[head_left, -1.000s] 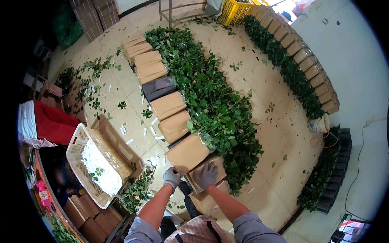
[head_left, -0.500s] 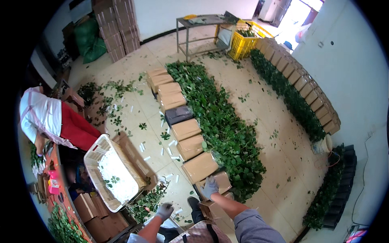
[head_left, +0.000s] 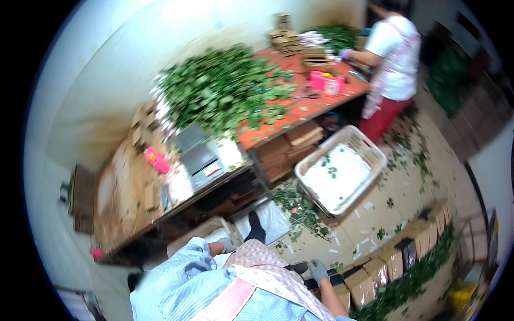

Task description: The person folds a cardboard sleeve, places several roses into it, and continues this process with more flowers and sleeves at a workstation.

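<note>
My right hand (head_left: 318, 270), in a grey glove, hangs low beside the row of wrapped bundles. Its fingers look loosely bent, with nothing visible in them. Nearest to it are brown-wrapped bundles (head_left: 360, 286) with green leaves (head_left: 409, 289) along their far side; a dark-wrapped bundle (head_left: 407, 252) sits among them. My left hand (head_left: 227, 245), also gloved, is by my left side near a pale bin (head_left: 233, 231). My sleeve and body partly cover it, and its fingers cannot be made out.
A white crate (head_left: 378, 160) with white pieces stands before the red-topped table (head_left: 257, 140). Leafy stems (head_left: 219, 88), a pink container (head_left: 318, 81) and a grey metal box (head_left: 202, 163) lie on the tables. Another person (head_left: 393, 59) works at the far end. Leaf scraps litter the floor.
My view has swung left from the bundle rows to the tables. My right hand has come off the bundle it was touching. My left hand has drawn in against my side.
</note>
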A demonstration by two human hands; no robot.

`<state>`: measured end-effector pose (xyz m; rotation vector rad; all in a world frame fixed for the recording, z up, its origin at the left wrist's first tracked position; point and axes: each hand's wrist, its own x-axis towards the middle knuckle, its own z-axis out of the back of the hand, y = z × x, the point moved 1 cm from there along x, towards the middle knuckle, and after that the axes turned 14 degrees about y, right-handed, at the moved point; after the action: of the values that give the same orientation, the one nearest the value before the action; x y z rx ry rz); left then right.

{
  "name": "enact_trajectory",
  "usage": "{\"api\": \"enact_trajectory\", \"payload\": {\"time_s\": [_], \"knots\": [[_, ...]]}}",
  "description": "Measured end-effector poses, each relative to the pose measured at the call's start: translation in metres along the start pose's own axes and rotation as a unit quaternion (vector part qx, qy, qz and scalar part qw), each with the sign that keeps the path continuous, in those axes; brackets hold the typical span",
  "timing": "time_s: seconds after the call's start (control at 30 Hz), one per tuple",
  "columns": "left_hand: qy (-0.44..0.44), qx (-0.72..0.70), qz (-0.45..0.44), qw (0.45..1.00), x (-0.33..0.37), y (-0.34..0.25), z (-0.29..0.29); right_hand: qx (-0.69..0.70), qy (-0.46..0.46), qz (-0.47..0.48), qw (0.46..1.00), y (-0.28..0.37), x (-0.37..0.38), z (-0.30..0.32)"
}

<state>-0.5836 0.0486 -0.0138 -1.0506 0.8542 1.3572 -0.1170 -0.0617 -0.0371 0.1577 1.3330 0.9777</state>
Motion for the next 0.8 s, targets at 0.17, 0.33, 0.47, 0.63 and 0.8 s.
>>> {"api": "enact_trajectory", "payload": {"time_s": [0.17,0.33,0.47,0.63,0.8], "knots": [[-0.037,-0.165,0.005,0.986,0.039,0.073,-0.073,-0.208,0.152,0.024,0.966,0.071,0.055,-0.04],[-0.048,-0.369,-0.02,0.928,-0.001,0.098,-0.027,-0.283,0.186,0.046,0.94,0.183,0.161,-0.054],[-0.048,-0.353,-0.067,0.932,-0.005,0.133,-0.023,-0.099,0.14,0.07,0.983,0.326,0.221,-0.047],[-0.088,-0.362,-0.084,0.924,0.007,0.149,-0.02,-0.114,0.065,0.08,0.988,0.413,0.248,-0.034],[-0.108,-0.376,-0.078,0.917,0.021,0.117,-0.039,-0.351,0.133,0.046,0.926,0.384,0.256,-0.036]]}}
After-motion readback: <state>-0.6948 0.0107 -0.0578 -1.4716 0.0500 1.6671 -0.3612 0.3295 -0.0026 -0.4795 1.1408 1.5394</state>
